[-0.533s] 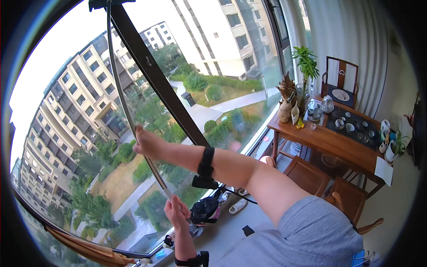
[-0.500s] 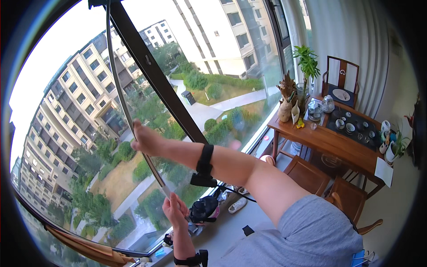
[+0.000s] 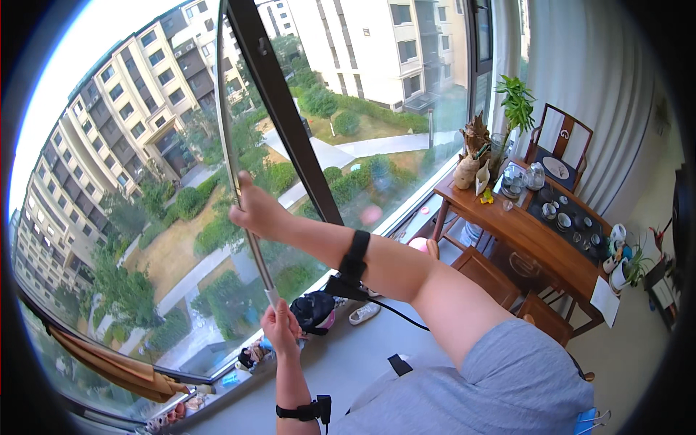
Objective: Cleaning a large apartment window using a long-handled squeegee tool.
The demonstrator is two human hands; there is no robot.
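A long, thin metal pole [image 3: 259, 262] slants up in front of the large window [image 3: 174, 290], bowed by the lens, and its upper end runs out of view at the top. My left hand [image 3: 280, 326] is wrapped around the pale grip at its lower end. Higher up, my right hand [image 3: 255, 209] closes on the bare shaft, the right arm stretched across from the right. Black straps circle both forearms, with a dark cable trailing from the right one. Whatever the pole's far end carries is not visible.
A dark window frame post [image 3: 290, 123] rises behind the pole. Along the sill lie a black bag [image 3: 312, 310], white shoes [image 3: 364, 313] and clutter. To the right stand a wooden table [image 3: 536, 246] with tea things, a plant and chairs. An orange-brown curtain [image 3: 116, 366] hangs lower left.
The view has shifted, so the window and table sit differently in it. Both hands keep their hold on the pole; its top end, with a dark piece showing earlier, has left the picture.
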